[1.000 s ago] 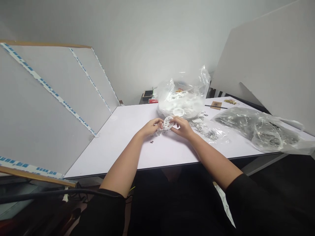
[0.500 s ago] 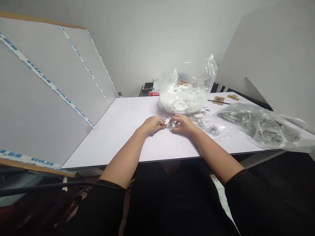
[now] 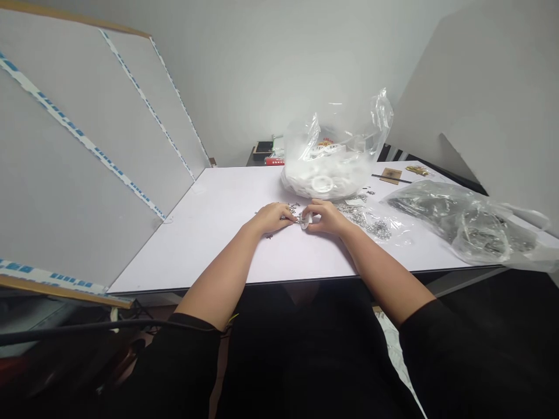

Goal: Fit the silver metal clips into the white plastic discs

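Note:
My right hand (image 3: 325,217) pinches a small white round plastic piece (image 3: 305,222) between thumb and fingers, just above the white tabletop. From the left, my left hand (image 3: 275,217) reaches to the same piece, thumb and fingertips closed on a small metal part (image 3: 297,220). That part touches or nearly touches the white piece; its exact kind is too small to make out. Small dark metal parts (image 3: 293,208) lie loose just behind my fingers, and a few more (image 3: 269,236) rest in front of my left hand.
A large clear bag of white plastic rings (image 3: 323,184) stands behind my hands. To the right lie a flat bag of shiny metal parts (image 3: 375,227) and a bigger bag of dark parts (image 3: 454,218). A brown square card (image 3: 391,175) sits farther back. Grey panels flank the white table (image 3: 174,256).
The view has shifted slightly. The white piece has turned a little in my right fingers, while both hands stay in about the same place.

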The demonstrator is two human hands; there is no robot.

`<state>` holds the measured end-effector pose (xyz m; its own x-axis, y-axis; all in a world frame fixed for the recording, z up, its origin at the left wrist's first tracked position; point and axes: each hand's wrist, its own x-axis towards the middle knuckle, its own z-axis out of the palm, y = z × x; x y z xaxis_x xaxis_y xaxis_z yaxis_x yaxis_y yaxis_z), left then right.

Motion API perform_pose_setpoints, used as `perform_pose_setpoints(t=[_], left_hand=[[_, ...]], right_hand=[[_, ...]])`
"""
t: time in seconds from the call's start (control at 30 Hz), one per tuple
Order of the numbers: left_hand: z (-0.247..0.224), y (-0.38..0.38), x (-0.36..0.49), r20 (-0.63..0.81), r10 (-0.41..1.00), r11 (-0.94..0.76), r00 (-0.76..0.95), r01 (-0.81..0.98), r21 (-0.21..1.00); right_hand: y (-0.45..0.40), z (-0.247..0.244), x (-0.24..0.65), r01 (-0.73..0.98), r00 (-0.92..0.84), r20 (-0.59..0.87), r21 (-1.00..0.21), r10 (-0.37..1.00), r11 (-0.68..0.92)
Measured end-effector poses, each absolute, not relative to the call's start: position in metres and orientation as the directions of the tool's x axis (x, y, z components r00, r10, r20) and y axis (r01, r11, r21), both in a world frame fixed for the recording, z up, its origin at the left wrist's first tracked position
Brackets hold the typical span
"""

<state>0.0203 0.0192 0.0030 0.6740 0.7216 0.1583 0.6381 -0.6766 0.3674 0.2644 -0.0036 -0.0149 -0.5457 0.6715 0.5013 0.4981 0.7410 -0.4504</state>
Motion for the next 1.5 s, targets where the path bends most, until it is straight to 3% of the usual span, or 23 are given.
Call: perform_pose_setpoints(t=[0.37, 0.67, 0.93, 1.23, 1.5], left_hand=[[0.004, 0.020, 0.024, 0.137, 0.734, -0.671, 0.665, 0.680, 0.295], [0.010, 0.008, 0.034, 0.112, 0.752, -0.659, 0.650, 0.742, 0.120], [0.016, -0.001, 0.040, 0.081, 0.761, -0.649, 0.644, 0.759, 0.055], [0.016, -0.005, 0.042, 0.103, 0.751, -0.658, 0.652, 0.752, 0.044], [0.012, -0.004, 0.043, 0.112, 0.764, -0.646, 0.636, 0.754, 0.118]], right_hand=[[-0.003, -0.015, 0.263, 0.506, -0.537, 0.509, -0.444, 0.673, 0.739], [-0.004, -0.019, 0.259, 0.484, -0.513, 0.514, -0.488, 0.688, 0.726], [-0.005, -0.018, 0.259, 0.549, -0.507, 0.492, -0.449, 0.708, 0.705], [-0.003, -0.022, 0.260, 0.538, -0.490, 0.516, -0.455, 0.702, 0.710], [-0.003, -0.023, 0.260, 0.510, -0.497, 0.553, -0.437, 0.669, 0.741]])
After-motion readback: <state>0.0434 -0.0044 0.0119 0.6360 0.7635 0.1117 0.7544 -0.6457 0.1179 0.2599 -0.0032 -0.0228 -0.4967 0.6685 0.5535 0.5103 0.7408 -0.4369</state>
